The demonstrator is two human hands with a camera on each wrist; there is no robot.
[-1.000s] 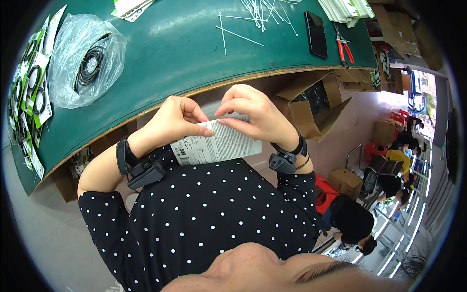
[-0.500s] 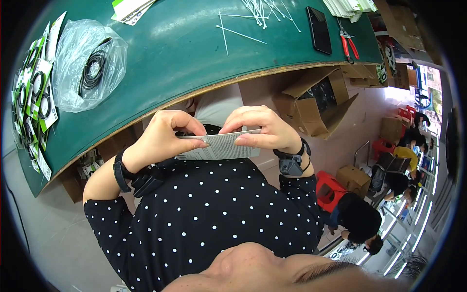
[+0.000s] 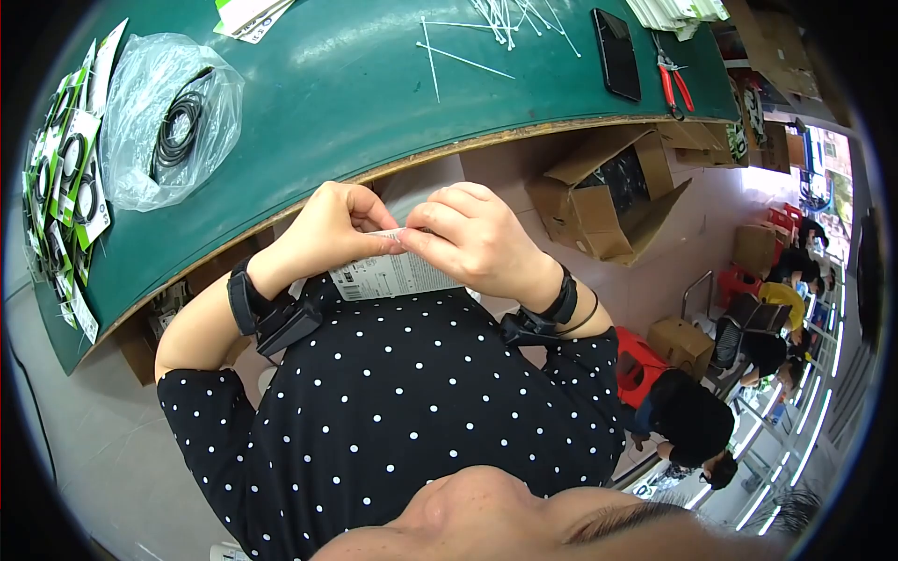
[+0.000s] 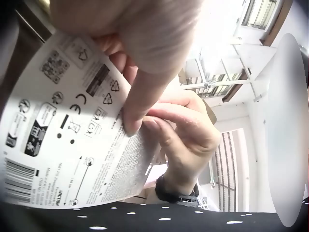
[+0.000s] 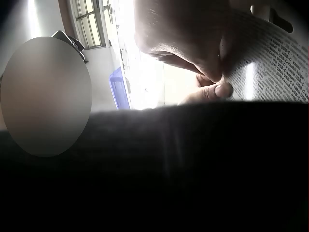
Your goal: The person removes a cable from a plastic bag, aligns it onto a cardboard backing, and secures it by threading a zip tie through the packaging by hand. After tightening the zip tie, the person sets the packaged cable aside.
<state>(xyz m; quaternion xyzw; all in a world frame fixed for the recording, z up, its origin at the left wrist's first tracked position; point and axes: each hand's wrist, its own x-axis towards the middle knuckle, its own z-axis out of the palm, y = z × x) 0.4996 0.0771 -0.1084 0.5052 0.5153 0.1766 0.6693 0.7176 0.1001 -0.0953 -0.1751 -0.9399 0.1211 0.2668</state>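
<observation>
A white printed packaging card (image 3: 383, 279) is held up in front of the polka-dot top, just off the table's near edge. In the left wrist view, a barcode, a CE mark and a small cable drawing show on the card (image 4: 63, 125). The left hand (image 3: 341, 224) pinches the card's upper edge, thumb on the printed face. Close beside that thumb, the right hand (image 3: 477, 238) pinches the same edge between thumb and fingers. Small print and a dark slot show on the card (image 5: 275, 63) in the right wrist view. What lies behind the card is hidden.
On the green table (image 3: 318, 112) lie a clear bag with a coiled black cable (image 3: 178, 131), carded cables (image 3: 70, 178), white cable ties (image 3: 468, 61), a phone (image 3: 615, 54) and red-handled cutters (image 3: 673, 89). An open cardboard box (image 3: 599, 220) stands below the table, at right.
From the card's right part, the right hand has moved left to beside the left thumb. The card, tipped nearly edge-on half a second ago, shows more of its printed face again.
</observation>
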